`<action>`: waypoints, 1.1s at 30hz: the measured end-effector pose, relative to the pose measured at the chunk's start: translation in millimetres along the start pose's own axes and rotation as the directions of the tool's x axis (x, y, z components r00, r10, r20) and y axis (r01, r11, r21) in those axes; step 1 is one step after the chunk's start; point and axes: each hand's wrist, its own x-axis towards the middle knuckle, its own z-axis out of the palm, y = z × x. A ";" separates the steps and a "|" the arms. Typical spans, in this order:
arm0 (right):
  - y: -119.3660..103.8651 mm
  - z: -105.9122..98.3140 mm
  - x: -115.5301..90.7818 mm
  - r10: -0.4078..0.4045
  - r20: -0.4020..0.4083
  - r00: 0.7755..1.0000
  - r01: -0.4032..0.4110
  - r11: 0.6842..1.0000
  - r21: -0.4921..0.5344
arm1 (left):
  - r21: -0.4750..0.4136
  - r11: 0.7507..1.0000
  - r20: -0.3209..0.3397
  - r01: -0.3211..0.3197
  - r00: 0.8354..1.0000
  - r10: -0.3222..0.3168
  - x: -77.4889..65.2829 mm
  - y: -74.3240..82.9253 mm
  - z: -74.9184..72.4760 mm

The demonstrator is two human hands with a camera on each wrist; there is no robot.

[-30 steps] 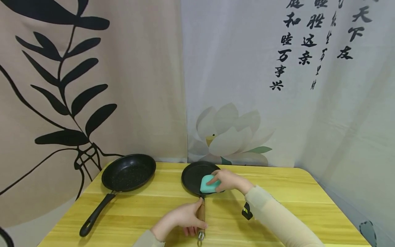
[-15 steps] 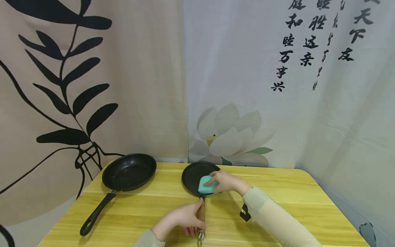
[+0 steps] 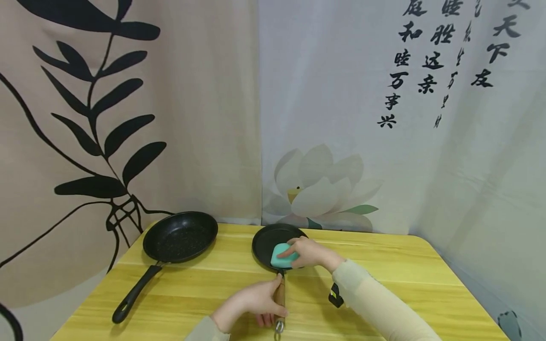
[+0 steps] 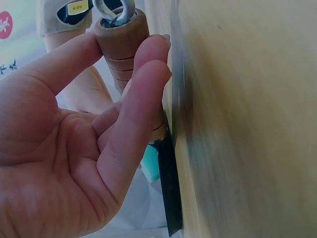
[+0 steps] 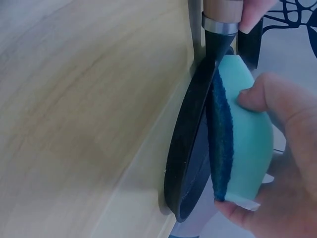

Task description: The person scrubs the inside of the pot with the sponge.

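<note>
A small round black frying pan [image 3: 268, 239] lies on the wooden table, its wooden handle [image 3: 279, 297] pointing toward me. My left hand [image 3: 258, 299] holds that handle between thumb and fingers; in the left wrist view the handle's end [image 4: 121, 37] carries a metal hanging ring [image 4: 128, 9]. With thumb and fingers, my right hand [image 3: 313, 252] grips a teal sponge [image 3: 279, 255] at the near right part of the pan. The right wrist view shows the sponge's dark blue scouring side [image 5: 221, 141] facing the pan's inner surface, right at the rim near the handle.
To the left, a larger black speckled frying pan [image 3: 181, 237] rests on the table [image 3: 405, 270], its black handle [image 3: 136, 293] pointing toward me. A printed curtain [image 3: 213, 118] hangs behind the table's back edge. A black device [image 3: 335, 296] sits at my right wrist.
The sponge in my right hand has slid a little left across the small pan. My left hand keeps its hold on the handle. The head view has shifted slightly.
</note>
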 end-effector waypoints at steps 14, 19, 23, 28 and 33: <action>-6.8 5.0 6.9 0.034 -0.006 0.999 -0.034 0.999 0.002 | -0.015 1.000 0.020 0.016 1.000 -0.016 -1.6 -1.0 -1.6; -7.5 6.5 9.9 0.040 -0.018 0.999 -0.040 0.999 -0.002 | 0.020 1.000 0.064 0.007 0.998 -0.008 6.2 -10.8 -5.2; -8.4 7.2 12.4 0.037 -0.023 0.999 -0.037 0.999 -0.007 | 0.012 1.000 0.062 0.005 0.998 -0.006 6.4 -11.1 -5.3; -10.4 7.0 15.5 0.037 -0.013 0.999 -0.037 0.999 -0.012 | -0.034 0.999 0.022 0.009 1.000 -0.008 -0.3 -2.0 -2.4; -10.7 8.0 19.3 0.029 -0.006 1.000 -0.029 0.999 -0.041 | -0.022 1.000 0.020 0.006 1.000 -0.006 0.8 -2.1 -0.9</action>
